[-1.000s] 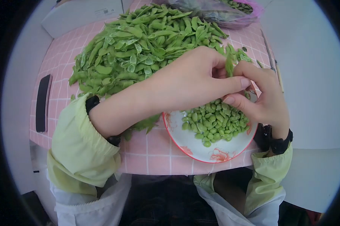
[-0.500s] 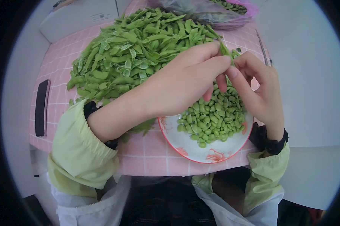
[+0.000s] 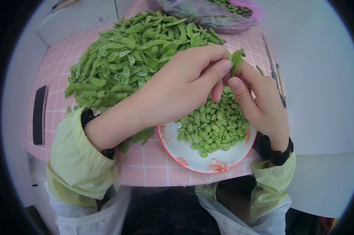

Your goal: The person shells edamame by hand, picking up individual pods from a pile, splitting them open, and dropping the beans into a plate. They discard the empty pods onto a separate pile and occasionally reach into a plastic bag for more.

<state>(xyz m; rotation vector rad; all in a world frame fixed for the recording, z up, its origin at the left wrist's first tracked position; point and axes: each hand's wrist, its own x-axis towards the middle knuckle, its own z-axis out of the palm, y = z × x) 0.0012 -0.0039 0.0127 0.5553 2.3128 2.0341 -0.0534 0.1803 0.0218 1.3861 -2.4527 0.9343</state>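
Note:
My left hand (image 3: 192, 80) reaches over the upper edge of a white plate (image 3: 200, 164) with a red rim and red flower pattern. Its thumb and fingers are pinched on a green pod (image 3: 236, 62), which stands up between the two hands. From the right, my right hand (image 3: 259, 96) meets it with thumb and index finger close to the pod's lower end; the exact contact is partly hidden. Many shelled green beans (image 3: 214, 127) lie on the plate below the hands. A large heap of green pods (image 3: 118, 58) spreads to the upper left, partly behind my left forearm.
A purple plastic bag (image 3: 212, 15) with more green contents lies at the back. Long thin tools (image 3: 272, 64) rest along the right table edge. A dark flat strip (image 3: 40, 114) is at the left edge of the pink checked tablecloth (image 3: 145, 164). A white box (image 3: 79, 21) stands back left.
The pod now shows more upright between the hands, and the fingertips have shifted around it. The whole view has moved slightly, so the plate and heap appear further left.

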